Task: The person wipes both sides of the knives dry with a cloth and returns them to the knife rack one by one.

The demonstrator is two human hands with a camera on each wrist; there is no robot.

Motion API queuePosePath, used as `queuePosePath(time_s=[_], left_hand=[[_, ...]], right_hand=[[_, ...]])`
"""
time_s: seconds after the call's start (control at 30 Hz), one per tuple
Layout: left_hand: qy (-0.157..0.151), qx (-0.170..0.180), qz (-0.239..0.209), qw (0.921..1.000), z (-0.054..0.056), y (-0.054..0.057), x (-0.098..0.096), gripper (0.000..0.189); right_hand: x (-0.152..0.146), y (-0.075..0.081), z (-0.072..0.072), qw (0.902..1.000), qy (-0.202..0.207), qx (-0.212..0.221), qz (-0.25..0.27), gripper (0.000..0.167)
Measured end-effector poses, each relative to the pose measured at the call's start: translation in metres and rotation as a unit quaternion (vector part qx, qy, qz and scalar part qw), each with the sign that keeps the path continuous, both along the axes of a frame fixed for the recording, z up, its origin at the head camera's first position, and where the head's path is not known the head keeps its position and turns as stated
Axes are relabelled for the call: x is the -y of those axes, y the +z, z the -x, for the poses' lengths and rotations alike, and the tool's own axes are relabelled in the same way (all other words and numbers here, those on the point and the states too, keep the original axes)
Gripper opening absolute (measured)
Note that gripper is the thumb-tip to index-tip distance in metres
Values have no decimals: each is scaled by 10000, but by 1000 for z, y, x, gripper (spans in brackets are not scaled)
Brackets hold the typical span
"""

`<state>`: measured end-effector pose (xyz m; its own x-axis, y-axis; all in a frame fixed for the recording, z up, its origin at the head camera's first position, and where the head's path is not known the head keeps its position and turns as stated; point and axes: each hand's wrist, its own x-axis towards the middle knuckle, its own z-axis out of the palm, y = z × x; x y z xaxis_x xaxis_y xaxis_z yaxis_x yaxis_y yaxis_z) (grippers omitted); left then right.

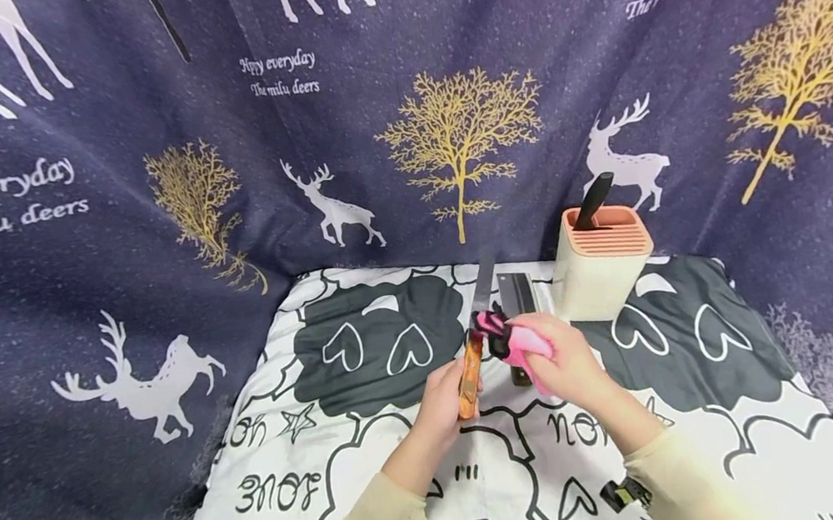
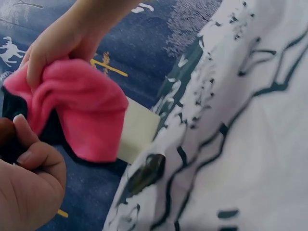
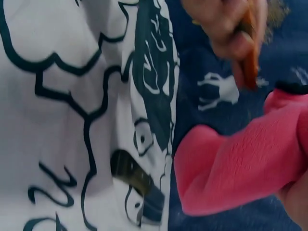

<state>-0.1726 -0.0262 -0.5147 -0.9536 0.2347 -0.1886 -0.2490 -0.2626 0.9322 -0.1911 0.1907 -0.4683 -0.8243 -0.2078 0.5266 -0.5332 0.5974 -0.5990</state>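
Note:
My left hand grips a knife by its orange-brown handle. The long narrow blade points away from me, toward the backdrop. A pink and black cloth is bunched in my right hand, its dark part against the knife where handle meets blade. In the left wrist view the pink cloth hangs in folds from the right hand's fingers, close to the left thumb. The right wrist view shows the orange handle within the left hand's curled fingers, above the cloth.
A cleaver with a dark handle lies on the patterned bedspread, partly behind the cloth. To its right stands a cream knife block with an orange slotted top and one black-handled knife in it. A dark printed curtain hangs behind.

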Motion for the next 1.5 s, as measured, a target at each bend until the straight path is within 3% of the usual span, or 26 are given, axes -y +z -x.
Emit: queuePosePath(time_s=[0.13, 0.3, 0.6, 0.87, 1.13, 1.37, 1.5], left_hand=[[131, 142, -96, 9998, 5, 9, -7, 38], [158, 223, -200, 9994, 8, 13, -9, 36], [350, 322, -274, 9985, 11, 9, -2, 32], [467, 486, -845, 9941, 8, 4, -3, 41], [539, 578, -1352, 9877, 10, 2, -7, 39], [438, 476, -1212, 9905, 8, -2, -9, 38], [434, 374, -1163, 9916, 8, -2, -10, 33]], right_hand=[[18, -2, -3, 9957, 323, -665, -557, 51], [34, -5, -3, 9891, 463, -1009, -964, 55], [47, -4, -17, 9811, 794, -909, -1510, 57], [51, -3, -28, 9738, 1050, -1014, -1743, 56], [55, 12, -39, 9638, 1400, -1036, -2018, 51], [54, 22, -43, 9570, 1482, -869, -2339, 34], [49, 28, -45, 9573, 1635, -543, -2323, 36]])
